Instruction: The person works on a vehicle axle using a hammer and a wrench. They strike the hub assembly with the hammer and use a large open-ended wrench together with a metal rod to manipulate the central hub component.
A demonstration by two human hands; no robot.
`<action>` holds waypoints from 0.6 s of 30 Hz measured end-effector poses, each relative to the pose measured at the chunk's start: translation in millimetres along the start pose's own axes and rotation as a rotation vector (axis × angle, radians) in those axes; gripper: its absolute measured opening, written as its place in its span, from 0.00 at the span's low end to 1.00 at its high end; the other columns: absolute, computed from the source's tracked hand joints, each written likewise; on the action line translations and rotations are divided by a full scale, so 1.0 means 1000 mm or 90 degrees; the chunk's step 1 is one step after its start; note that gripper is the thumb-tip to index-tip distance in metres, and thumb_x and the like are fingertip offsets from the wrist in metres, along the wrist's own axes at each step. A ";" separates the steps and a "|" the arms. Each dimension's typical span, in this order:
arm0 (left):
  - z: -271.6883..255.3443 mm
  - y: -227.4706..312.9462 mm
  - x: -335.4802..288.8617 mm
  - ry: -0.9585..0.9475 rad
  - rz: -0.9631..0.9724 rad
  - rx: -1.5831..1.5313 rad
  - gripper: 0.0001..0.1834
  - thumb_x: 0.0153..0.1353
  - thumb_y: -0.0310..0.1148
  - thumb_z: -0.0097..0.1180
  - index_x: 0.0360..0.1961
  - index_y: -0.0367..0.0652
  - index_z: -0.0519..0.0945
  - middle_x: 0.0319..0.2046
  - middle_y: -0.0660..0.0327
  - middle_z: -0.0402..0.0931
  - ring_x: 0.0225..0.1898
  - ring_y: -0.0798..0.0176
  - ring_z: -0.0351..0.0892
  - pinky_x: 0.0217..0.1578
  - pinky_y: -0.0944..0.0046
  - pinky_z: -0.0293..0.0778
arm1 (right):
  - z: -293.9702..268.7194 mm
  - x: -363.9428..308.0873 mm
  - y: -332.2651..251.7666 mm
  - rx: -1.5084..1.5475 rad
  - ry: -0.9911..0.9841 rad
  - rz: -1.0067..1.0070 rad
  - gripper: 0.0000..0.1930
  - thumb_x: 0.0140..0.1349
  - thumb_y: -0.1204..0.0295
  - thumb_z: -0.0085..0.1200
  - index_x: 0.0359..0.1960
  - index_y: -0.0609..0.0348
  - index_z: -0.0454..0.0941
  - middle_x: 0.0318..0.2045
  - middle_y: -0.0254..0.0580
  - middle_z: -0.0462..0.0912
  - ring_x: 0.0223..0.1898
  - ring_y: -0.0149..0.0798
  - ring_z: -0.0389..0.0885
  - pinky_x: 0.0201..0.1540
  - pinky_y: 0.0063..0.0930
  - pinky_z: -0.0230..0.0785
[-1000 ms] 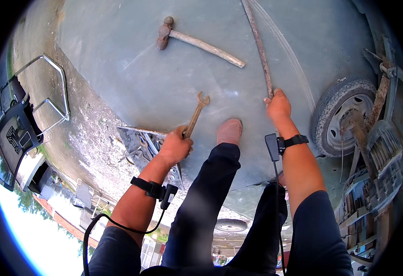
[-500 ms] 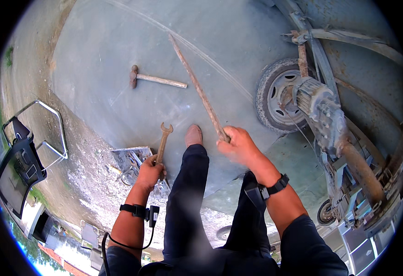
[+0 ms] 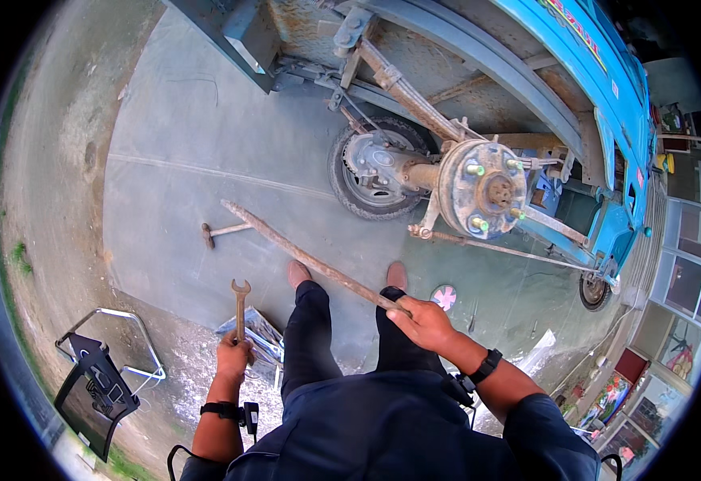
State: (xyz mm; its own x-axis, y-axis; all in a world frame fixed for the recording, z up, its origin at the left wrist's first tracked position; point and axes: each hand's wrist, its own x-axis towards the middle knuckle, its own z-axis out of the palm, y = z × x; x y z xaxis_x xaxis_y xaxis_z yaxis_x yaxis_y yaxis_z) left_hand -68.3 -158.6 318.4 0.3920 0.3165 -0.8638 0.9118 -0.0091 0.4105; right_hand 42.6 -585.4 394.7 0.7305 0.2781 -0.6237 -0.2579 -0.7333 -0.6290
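Observation:
My left hand (image 3: 234, 355) is closed around a rusty open-end wrench (image 3: 240, 309), its jaw pointing up and away from me. In my right hand (image 3: 424, 325) is the near end of a long rusty metal bar (image 3: 318, 266), which slants off to the far left. Behind the bar, a hammer (image 3: 209, 236) with a wooden handle lies on the concrete; the bar hides the handle's end. Farther right is a bare wheel hub (image 3: 480, 189) with several studs, on the axle of a raised blue vehicle (image 3: 583, 48).
A wheel (image 3: 378, 172) lies under the axle. An open box of tools (image 3: 264, 337) is beside my left hand. An overturned chair (image 3: 98, 385) rests at the left. A small round pink-and-white piece (image 3: 444, 297) lies near my right foot.
My view has swung up and to the right, bringing the hub and blue vehicle into sight. Both hands keep hold of the wrench and bar; the bar now slants more to the left.

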 end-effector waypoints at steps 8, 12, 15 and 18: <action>0.057 0.046 -0.110 0.275 0.284 0.157 0.11 0.64 0.34 0.52 0.40 0.37 0.77 0.20 0.62 0.73 0.20 0.67 0.72 0.22 0.65 0.68 | -0.112 -0.121 0.032 0.165 -0.029 -0.171 0.13 0.68 0.61 0.49 0.38 0.57 0.80 0.32 0.47 0.82 0.34 0.51 0.82 0.37 0.37 0.73; 0.090 0.074 -0.152 0.201 0.163 0.043 0.15 0.67 0.43 0.52 0.31 0.41 0.75 0.18 0.63 0.69 0.18 0.69 0.67 0.20 0.66 0.64 | -0.132 -0.139 0.078 0.201 0.079 -0.193 0.16 0.70 0.60 0.48 0.32 0.59 0.80 0.29 0.47 0.81 0.32 0.51 0.81 0.36 0.35 0.72; 0.112 0.084 -0.174 0.197 0.168 0.049 0.19 0.68 0.47 0.50 0.31 0.40 0.75 0.20 0.63 0.69 0.20 0.68 0.68 0.22 0.66 0.66 | -0.175 -0.159 0.093 0.105 0.171 -0.119 0.17 0.69 0.59 0.49 0.32 0.60 0.80 0.26 0.50 0.79 0.29 0.53 0.79 0.32 0.37 0.70; 0.128 0.091 -0.190 0.201 0.183 0.030 0.20 0.69 0.47 0.49 0.31 0.39 0.75 0.21 0.63 0.70 0.22 0.68 0.69 0.24 0.65 0.68 | -0.210 -0.163 0.105 0.006 0.259 -0.084 0.19 0.69 0.57 0.50 0.31 0.61 0.79 0.23 0.53 0.77 0.26 0.55 0.78 0.30 0.38 0.69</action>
State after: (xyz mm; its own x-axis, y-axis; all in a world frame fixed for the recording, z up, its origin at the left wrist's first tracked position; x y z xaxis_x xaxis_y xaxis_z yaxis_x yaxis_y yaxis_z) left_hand -44.0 -341.4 482.8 0.5816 0.5696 -0.5808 0.7780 -0.1809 0.6017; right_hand 28.6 -838.1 527.7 0.9471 0.1001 -0.3048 -0.1502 -0.7011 -0.6970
